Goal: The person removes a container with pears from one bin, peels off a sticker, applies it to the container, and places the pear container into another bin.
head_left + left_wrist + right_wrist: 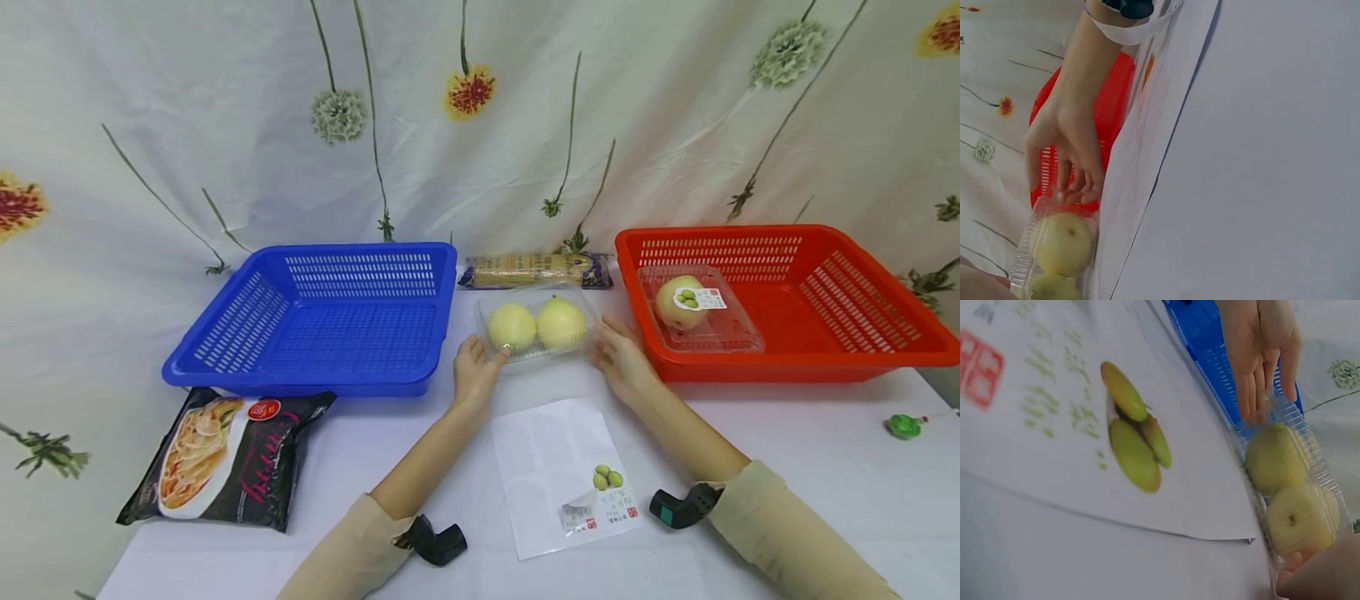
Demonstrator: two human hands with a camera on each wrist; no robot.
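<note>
Now both hands on pear tray

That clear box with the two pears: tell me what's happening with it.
A person has the clear plastic box of two pears between both hands on the white table. The left hand touches its left end, the right hand its right end. It sits between the blue basket and the red basket, which already holds a similar box. A printed sheet lies nearer the person.

White table: blue basket left of centre, red basket right, pear tray between, packet behind, noodle bag lower left, sheet bottom centre, green bit far right.
</note>
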